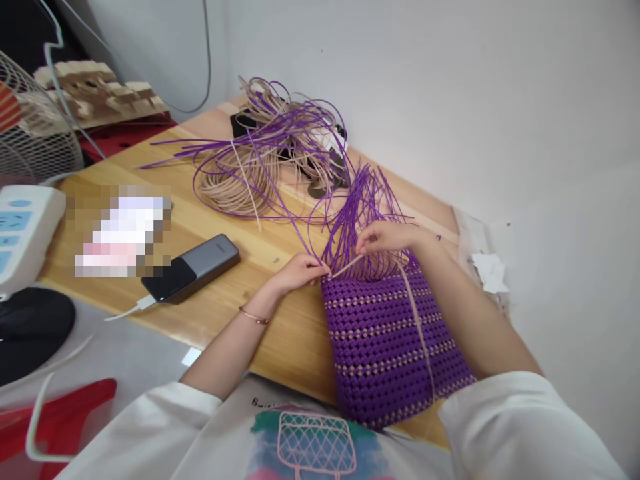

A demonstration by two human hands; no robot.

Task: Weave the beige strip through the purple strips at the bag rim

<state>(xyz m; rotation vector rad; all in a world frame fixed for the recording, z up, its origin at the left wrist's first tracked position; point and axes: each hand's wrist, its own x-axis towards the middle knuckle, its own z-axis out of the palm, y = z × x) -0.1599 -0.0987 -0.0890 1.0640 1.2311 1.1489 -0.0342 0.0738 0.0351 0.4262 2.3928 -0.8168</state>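
A purple woven basket (385,340) with beige rows stands at the table's near right, loose purple strands (367,207) rising from its top edge. My left hand (303,272) pinches at the basket's upper left corner, its thumb and forefinger closed where a beige strip meets the weave. Above the rim, my right hand (385,237) is closed on the beige strip (349,265), which is drawn taut between both hands. The strip's long tail (419,320) hangs down the basket's front. What exactly the left fingertips grip is partly hidden; it looks like the strip's base.
Coils of beige and purple strands (240,180) lie at the table's back. A power bank (210,263) with a white cable and a blurred-out phone (125,230) are to the left. Farther left are a power strip (30,233) and a wire-guarded fan (45,147).
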